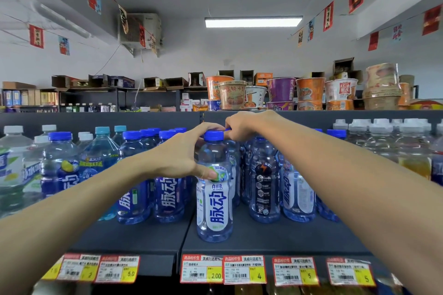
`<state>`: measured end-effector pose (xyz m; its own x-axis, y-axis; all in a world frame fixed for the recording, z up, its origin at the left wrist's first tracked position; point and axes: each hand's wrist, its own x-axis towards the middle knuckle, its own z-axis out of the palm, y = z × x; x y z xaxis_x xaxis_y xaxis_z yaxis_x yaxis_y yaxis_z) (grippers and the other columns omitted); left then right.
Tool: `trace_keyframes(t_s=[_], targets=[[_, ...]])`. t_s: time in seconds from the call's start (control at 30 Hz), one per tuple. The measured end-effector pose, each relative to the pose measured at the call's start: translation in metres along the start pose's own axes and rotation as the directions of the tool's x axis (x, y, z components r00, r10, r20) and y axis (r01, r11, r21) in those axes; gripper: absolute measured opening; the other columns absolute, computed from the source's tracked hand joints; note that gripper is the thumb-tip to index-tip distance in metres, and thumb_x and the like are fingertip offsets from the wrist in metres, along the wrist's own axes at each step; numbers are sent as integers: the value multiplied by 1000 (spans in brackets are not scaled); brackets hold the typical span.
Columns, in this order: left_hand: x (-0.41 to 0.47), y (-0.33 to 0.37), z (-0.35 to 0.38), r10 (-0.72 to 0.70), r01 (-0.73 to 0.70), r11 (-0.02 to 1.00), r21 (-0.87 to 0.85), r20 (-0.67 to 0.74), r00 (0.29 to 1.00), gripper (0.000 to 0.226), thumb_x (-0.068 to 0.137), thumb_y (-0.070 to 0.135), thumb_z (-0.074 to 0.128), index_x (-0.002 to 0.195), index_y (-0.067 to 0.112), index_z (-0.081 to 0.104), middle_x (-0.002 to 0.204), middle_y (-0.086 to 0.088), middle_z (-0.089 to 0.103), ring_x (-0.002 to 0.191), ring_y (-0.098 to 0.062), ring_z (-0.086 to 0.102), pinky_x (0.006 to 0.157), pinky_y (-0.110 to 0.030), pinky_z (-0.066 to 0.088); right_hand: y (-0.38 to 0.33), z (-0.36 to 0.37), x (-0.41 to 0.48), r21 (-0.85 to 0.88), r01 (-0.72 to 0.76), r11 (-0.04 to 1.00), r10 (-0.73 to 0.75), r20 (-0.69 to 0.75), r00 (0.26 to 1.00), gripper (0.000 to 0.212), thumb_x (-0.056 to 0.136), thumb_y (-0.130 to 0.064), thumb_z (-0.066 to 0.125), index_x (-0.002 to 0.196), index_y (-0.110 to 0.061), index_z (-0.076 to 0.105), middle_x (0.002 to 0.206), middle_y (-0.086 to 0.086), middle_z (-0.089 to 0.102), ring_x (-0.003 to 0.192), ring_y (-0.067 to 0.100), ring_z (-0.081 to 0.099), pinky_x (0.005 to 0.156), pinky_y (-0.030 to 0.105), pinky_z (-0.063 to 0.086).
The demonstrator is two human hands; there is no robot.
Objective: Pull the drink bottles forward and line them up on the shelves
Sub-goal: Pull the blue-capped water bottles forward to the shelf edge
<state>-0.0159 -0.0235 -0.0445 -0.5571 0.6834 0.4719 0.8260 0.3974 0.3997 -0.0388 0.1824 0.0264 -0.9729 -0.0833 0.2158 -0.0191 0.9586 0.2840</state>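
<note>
- Left hand (182,155) clamps its fingers on the front bottle (214,201), well forward on the shelf (275,239).
- Right hand (242,127) pinches the rear bottle (228,129) by its cap, just behind.
- Other bottles (169,199) beside them sit back; most lining-up remains.

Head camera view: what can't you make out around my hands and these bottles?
- Right hand: its fingertips curl out of sight behind the white-label bottle; whether they grip a rear bottle is unclear.
- Rear bottle rows: blocked by the front bottles and both forearms, so they can't be counted.
- Price tags: small print blurred.
- Goods below the tags: cut off by the bottom edge.
</note>
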Motion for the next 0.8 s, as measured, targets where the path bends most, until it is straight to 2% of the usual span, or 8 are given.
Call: trace_keyframes(t_s=[0.1,0.17,0.23,0.3,0.4,0.53,0.67,0.8], targets=[[-3,4,-3,1,-5,998,64,50,999,92,71,38,86,139,56,26,114,17,68,99,-5,69,92,-35,53,-2,-1,-5,15,26,1000,-26,-13,1000,42,101,-47,41,121,-14,58,112,7,64,100,26,62,94,45,51],[-4,5,-2,-22,14,994,112,65,998,103,67,49,88,141,55,17,100,20,65,94,-3,66,83,-24,49,-6,0,-8,17,27,999,-26,-24,999,42,101,-46,39,116,-13,60,109,9,66,96,26,65,88,42,52],[-7,8,4,-42,34,986,164,44,998,115,59,58,91,141,56,11,81,14,58,80,1,62,71,-14,41,-8,1,-10,11,31,999,-30,-39,999,39,100,-45,39,111,-14,60,106,9,67,85,24,63,81,39,51],[-6,6,10,-25,24,985,170,3,1000,118,56,56,93,140,55,11,68,10,52,79,3,60,72,-13,41,-9,0,-13,8,39,999,-39,-43,998,33,100,-42,39,109,-16,58,103,9,67,79,22,59,76,38,50],[-7,0,12,-15,19,989,149,-32,999,119,53,58,93,140,58,12,91,19,53,109,-9,51,83,-25,39,-7,-1,-17,44,60,997,-58,-52,997,32,100,-42,39,108,-18,57,99,5,64,82,20,61,73,36,49],[-9,3,11,-1,8,992,129,-59,998,115,48,65,92,133,67,15,101,28,54,99,9,55,73,-8,37,-5,0,-20,47,88,995,-85,-60,995,31,100,-41,38,105,-17,57,94,3,62,80,18,60,65,32,43],[-8,5,14,17,-9,992,129,-67,998,115,48,66,90,135,66,15,118,8,58,111,-8,53,77,-9,34,-6,2,-20,39,117,992,-114,-73,991,16,99,-30,39,92,-20,50,88,3,60,71,18,53,60,31,38],[-7,4,15,21,-15,993,121,-50,999,114,52,62,91,136,64,15,116,5,58,113,-12,53,79,-11,36,-7,3,-22,66,135,989,-129,-91,988,15,95,-24,42,101,-17,54,89,5,62,71,20,54,60,31,41]])
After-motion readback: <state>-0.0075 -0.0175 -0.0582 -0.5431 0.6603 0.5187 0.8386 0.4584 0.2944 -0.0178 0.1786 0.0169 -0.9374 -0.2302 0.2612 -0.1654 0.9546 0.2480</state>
